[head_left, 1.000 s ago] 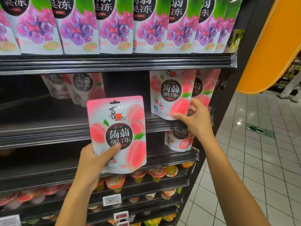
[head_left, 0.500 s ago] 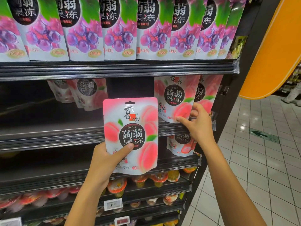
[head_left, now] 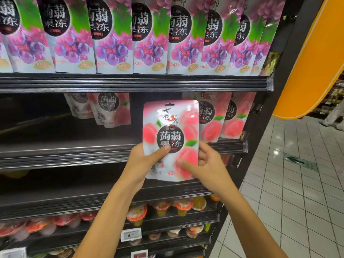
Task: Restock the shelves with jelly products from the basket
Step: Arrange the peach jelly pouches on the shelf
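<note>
Middle shelf (head_left: 74, 151), left side: stray pouches (head_left: 109, 109) sit far back, blurred, apparently two. Centre: left hand (head_left: 143, 162) grips the lower left corner of the peach jelly pouch (head_left: 170, 131), thumb curled across its front. The pouch is held upright in the air, before the shelf lip. Right hand (head_left: 206, 164) pinches its lower right edge, thumb on the front, fingers behind. Just right, standing pouches (head_left: 214, 118) line the shelf front.
</note>
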The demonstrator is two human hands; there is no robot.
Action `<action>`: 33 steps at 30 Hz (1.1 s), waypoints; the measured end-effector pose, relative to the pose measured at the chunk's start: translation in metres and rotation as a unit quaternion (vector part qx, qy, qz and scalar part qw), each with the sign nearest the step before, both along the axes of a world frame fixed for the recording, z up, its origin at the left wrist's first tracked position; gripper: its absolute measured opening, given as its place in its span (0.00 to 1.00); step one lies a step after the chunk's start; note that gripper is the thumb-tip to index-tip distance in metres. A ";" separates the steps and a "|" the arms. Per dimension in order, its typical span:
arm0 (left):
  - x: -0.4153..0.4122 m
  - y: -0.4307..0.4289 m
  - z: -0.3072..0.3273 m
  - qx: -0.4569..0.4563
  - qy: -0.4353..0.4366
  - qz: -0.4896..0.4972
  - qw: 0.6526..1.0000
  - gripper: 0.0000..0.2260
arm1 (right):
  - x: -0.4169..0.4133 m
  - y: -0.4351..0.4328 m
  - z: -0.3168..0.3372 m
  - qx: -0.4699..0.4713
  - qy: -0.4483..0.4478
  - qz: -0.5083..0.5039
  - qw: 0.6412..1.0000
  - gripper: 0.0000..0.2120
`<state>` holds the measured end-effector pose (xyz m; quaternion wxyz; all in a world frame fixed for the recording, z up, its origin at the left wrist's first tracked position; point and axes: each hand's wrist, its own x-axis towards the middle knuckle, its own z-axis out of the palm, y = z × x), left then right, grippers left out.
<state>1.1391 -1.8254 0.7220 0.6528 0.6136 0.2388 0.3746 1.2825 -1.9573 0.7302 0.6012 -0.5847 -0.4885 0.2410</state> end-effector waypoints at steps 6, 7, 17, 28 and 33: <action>0.015 -0.003 0.017 0.074 -0.046 0.134 0.987 0.29 | 0.009 0.025 0.012 0.065 0.074 -0.106 0.989 0.15; 0.015 -0.007 0.016 0.131 -0.046 0.176 0.975 0.28 | 0.010 0.030 0.015 0.067 0.068 -0.121 0.988 0.15; 0.039 -0.031 -0.010 0.425 0.213 0.189 0.859 0.21 | 0.021 0.068 0.011 0.057 -0.073 -0.172 0.981 0.12; 0.045 -0.028 -0.025 0.477 0.252 0.193 0.820 0.24 | 0.029 0.042 -0.008 -0.003 -0.181 -0.311 0.933 0.13; 0.051 -0.021 -0.022 0.476 0.266 0.199 0.814 0.23 | 0.028 0.049 -0.007 -0.010 -0.157 -0.338 0.928 0.10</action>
